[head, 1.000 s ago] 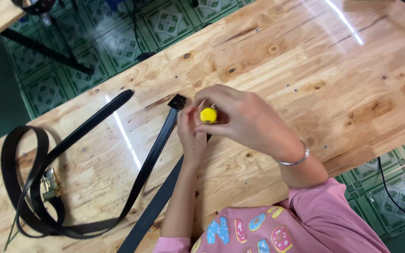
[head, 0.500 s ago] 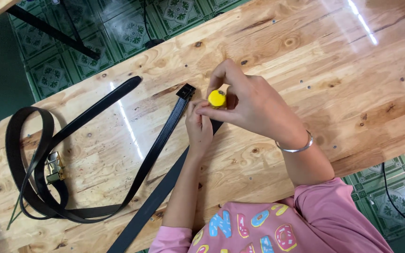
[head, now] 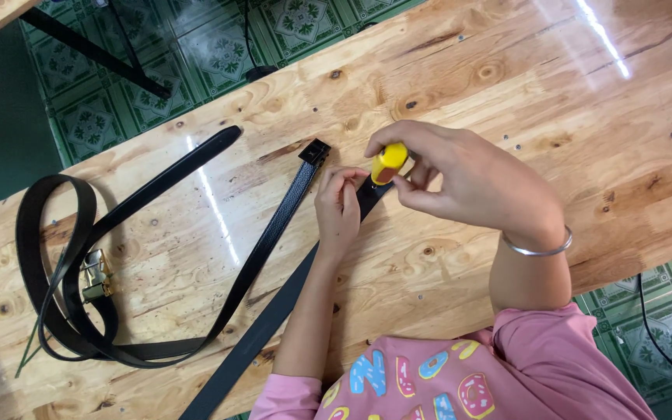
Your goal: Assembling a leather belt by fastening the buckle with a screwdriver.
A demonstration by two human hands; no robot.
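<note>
Fingers of my right hand (head: 460, 183) are clamped around a small yellow-handled tool (head: 388, 162), its tip set down on the end of a black belt strap (head: 274, 315) lying across the wooden bench (head: 507, 70). My left hand (head: 340, 204) is pinched shut on that strap end, just beside the tool. I see a second black belt (head: 118, 233) looped to the left, with its metal buckle (head: 95, 274).

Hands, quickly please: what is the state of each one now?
Left hand: fingers closed, pinching the end of the black belt against the wooden table.
Right hand: closed on the yellow-handled tool, held over that belt end.
</note>
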